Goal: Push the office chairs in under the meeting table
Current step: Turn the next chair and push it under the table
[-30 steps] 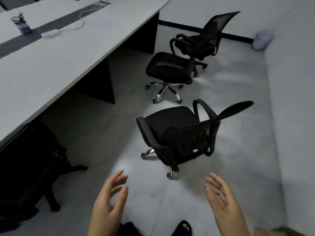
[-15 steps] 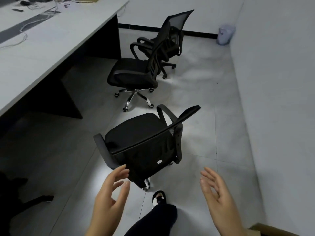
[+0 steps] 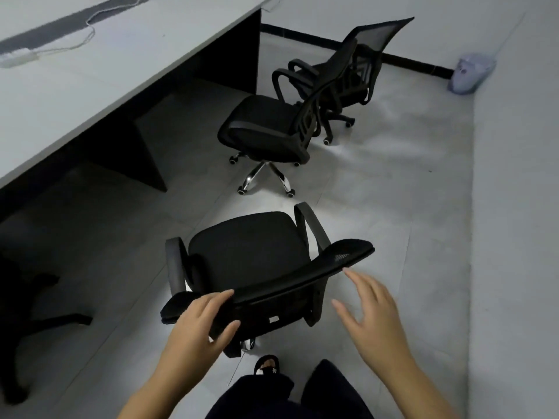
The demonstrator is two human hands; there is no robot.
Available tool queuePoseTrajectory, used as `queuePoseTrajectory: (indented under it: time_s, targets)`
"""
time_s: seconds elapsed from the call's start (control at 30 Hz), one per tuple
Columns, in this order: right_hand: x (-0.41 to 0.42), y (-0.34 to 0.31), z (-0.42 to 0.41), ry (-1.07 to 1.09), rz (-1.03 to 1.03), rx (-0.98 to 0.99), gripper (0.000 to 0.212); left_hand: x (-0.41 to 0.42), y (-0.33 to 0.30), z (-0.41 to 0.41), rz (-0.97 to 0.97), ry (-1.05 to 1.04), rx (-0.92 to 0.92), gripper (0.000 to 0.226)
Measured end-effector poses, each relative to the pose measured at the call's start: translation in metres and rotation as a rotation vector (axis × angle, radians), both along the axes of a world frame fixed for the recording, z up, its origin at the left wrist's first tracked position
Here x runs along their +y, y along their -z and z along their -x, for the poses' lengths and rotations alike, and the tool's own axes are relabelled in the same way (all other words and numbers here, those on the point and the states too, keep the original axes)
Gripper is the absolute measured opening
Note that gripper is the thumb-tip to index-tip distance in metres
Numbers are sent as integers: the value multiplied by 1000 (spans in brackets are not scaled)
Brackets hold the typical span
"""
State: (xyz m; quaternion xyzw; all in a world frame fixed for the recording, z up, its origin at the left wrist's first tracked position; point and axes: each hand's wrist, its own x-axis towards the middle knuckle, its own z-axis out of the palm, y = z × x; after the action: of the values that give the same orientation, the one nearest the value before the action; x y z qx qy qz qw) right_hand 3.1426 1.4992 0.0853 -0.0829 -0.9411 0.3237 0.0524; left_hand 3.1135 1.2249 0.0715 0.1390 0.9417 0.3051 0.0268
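Note:
The nearest black office chair [image 3: 248, 252] stands on the floor just in front of me, its seat facing the grey meeting table [image 3: 90, 86] at the left. My left hand [image 3: 199, 325] grips the left end of its backrest top, fingers over the edge and thumb underneath. My right hand [image 3: 375, 322] hovers with spread fingers just behind the right end of the backrest; contact cannot be told. A second black chair [image 3: 263, 125] with a chrome base stands farther ahead, and a third chair [image 3: 378, 34] is behind it, both away from the table.
A dark chair base [image 3: 45, 319] sits under the table at the left. Black table panels [image 3: 142, 158] divide the space under the top. A power strip [image 3: 18, 60] with cable lies on the table. A pale bin [image 3: 472, 72] stands by the right wall [image 3: 514, 207].
I have stepped up to the nearest chair. My left hand has closed on its backrest top, and my right hand has come up beside the backrest's right end.

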Motion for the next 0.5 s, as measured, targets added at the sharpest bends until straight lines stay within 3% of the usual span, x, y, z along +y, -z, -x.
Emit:
queuePoseTrajectory:
  time_s: [0.1, 0.17, 0.27, 0.5]
  targets:
    - [26, 37, 44, -273, -373, -5, 56, 5, 16, 22, 370, 98, 117, 47]
    - [41, 53, 72, -461, -483, 22, 50, 10, 26, 32, 443, 96, 99, 36]
    - [55, 62, 111, -639, -461, 49, 46, 18, 34, 45, 485, -14, 14, 39]
    - [74, 75, 164, -923, -386, 118, 36, 41, 43, 30, 456, -223, 39, 43]
